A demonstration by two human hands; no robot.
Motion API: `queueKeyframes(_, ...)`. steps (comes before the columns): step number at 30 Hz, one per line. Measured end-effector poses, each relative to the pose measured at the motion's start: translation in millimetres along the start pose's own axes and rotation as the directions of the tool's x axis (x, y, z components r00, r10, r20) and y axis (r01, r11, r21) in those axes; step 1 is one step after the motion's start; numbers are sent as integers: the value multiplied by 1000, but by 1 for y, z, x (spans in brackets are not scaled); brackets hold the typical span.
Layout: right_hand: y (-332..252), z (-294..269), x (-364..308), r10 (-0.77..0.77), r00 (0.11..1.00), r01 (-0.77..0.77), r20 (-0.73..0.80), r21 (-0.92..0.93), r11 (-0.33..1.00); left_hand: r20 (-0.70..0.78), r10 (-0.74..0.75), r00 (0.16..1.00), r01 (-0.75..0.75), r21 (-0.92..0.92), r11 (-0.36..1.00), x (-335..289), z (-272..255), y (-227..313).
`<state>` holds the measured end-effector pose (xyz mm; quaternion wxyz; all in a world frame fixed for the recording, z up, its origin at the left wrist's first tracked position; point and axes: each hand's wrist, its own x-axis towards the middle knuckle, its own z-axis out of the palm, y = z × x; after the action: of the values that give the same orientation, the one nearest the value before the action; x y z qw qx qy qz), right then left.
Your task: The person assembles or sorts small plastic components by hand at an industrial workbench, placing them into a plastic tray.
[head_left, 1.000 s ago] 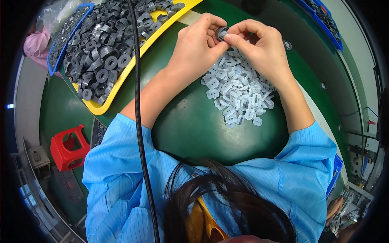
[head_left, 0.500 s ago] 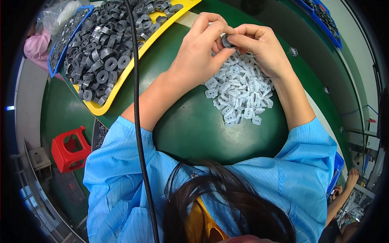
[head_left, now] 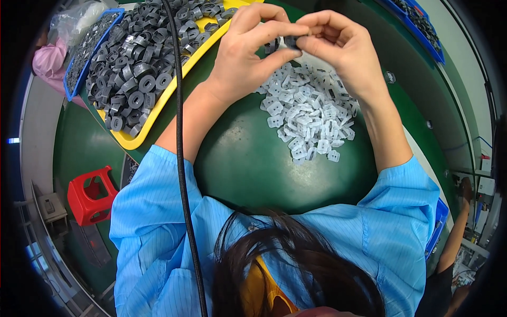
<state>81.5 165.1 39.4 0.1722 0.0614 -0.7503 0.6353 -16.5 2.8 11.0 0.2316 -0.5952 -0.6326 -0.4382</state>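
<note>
My left hand (head_left: 251, 50) and my right hand (head_left: 340, 45) meet above the far edge of a pile of small translucent white plastic pieces (head_left: 309, 119). Pinched between both sets of fingertips is a small dark grey plastic part (head_left: 290, 42), mostly covered by the fingers. A second grey ring-shaped part (head_left: 272, 46) shows in the gap between my left thumb and fingers; whether that hand holds it I cannot tell. To the left of my left hand, a yellow tray (head_left: 138, 141) is heaped with grey plastic rings (head_left: 136, 99).
A blue tray (head_left: 70, 87) of small grey parts stands beyond the yellow one; another blue tray (head_left: 441, 55) is at upper right. A black cable (head_left: 179, 132) hangs across the view. A red stool (head_left: 92, 195) stands at left. Other people are at both sides.
Both hands have moved a little up and away with the grey part still between their fingertips. The second grey ring now shows inside my left hand's curl.
</note>
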Motion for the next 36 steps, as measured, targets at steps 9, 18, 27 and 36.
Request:
queueKeyframes(9,-8,-32,5,207,959,-204,195,-37,978,4,-52,999,52,-84,995,5,7,9)
queueKeyframes(18,4,-19,1,59,996,-67,68,129,989,-33,-34,999,36,54,998,6,6,12)
queueKeyframes(27,52,-81,0,361,900,-395,-245,-106,912,188,-349,918,371,-98,924,-11,9,-23)
queueKeyframes(36,13,-65,-26,63,959,182,277,-769,612,275,-427,861,463,-78,883,-14,9,-30)
